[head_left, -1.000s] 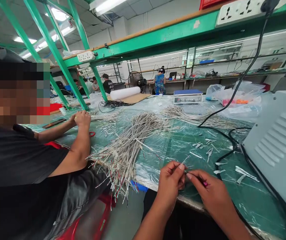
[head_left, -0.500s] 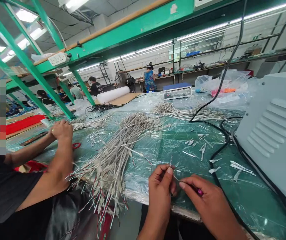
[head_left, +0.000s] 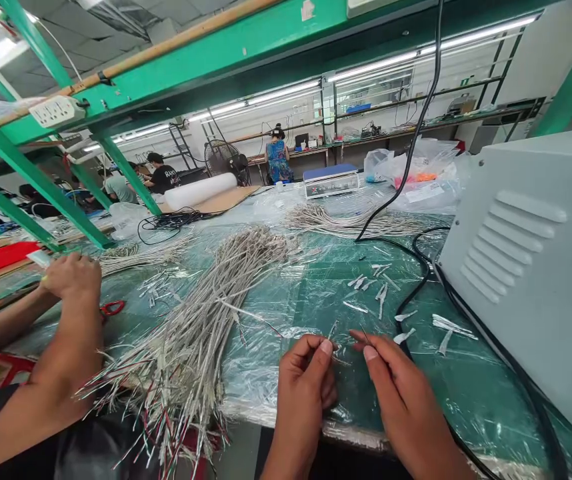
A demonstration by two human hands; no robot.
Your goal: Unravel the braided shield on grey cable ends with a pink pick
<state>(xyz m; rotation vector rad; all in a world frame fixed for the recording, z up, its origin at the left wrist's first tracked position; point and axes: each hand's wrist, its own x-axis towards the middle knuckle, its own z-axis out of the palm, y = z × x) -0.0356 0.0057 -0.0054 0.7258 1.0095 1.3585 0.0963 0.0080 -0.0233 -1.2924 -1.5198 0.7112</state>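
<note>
My left hand is closed in a pinch on the end of a thin cable, whose fine strands stick out above and beside the thumb. To its right, my right hand is also closed, thumb against forefinger. A thin dark tip shows at those fingers, too small to name. A small gap separates the two hands over the table's front edge. Left of them lies a big bundle of grey cables, with stripped ends and coloured wires hanging over the edge. White scraps are scattered behind my right hand.
A grey metal machine stands at right, with a black cable beside it. A co-worker's forearms reach in from the left, near red-handled scissors. Further back are a scale and more cables.
My right hand has risen and its fingertips have come away from the strand beside my left hand. The pink item seen in my right hand is now hidden. The view has shifted to the right.
</note>
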